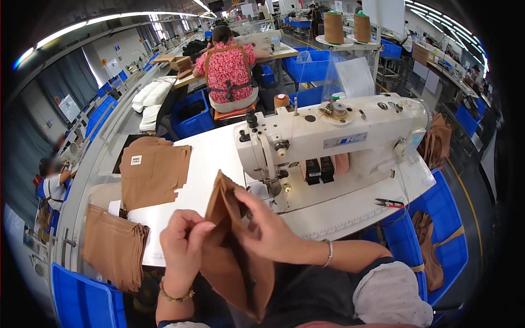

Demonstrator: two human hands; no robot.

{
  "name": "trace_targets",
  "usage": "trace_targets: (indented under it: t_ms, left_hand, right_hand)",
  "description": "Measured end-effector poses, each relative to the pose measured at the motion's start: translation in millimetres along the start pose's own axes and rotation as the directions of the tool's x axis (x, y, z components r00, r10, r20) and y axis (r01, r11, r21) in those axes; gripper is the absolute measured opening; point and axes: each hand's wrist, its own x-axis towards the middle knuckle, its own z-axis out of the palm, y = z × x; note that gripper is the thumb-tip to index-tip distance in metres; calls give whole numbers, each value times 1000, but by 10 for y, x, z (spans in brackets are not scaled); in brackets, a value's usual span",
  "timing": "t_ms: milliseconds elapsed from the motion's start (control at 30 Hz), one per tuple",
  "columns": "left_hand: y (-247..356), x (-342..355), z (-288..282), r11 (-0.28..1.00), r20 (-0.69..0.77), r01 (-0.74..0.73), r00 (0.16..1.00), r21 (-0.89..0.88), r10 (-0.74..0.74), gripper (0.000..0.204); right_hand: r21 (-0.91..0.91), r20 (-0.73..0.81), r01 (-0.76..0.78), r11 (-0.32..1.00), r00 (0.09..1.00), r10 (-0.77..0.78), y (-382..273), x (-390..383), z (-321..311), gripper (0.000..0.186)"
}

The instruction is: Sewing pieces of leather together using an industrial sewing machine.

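Note:
A folded brown fabric piece (236, 273) hangs in front of me, its two layers spread apart along the middle and its top corner pointing up. My left hand (183, 243) is closed at its left edge, thumb and forefinger pinching the cloth. My right hand (268, 227) grips the right layer near the top; some of its fingers are hidden behind the fabric. Just beyond the cloth stands a white sewing machine (333, 131), its needle area right of the fabric's tip. Neither hand touches the machine.
Left on the white table lie a stack of cut brown panels (153, 169) and a pile of brown pieces (115, 246). Red-handled thread snips (389, 203) rest at right. Blue bins (448, 235) flank the table. A person (229, 71) sits ahead; thread cones (333, 28) stand behind the machine.

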Motion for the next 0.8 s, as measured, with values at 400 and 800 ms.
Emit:
trace_targets:
  t_ms: [400, 800]
  left_hand:
    - [-935, -318, -61, 810, 429, 132, 793, 571, -432, 51]
    - [-823, -160, 448, 929, 431, 369, 844, -31, -321, 15]
  right_hand:
    - [-631, 363, 294, 718, 930, -62, 442, -1269, -568, 45]
    - [-473, 116, 212, 855, 977, -179, 87, -456, -658, 40]
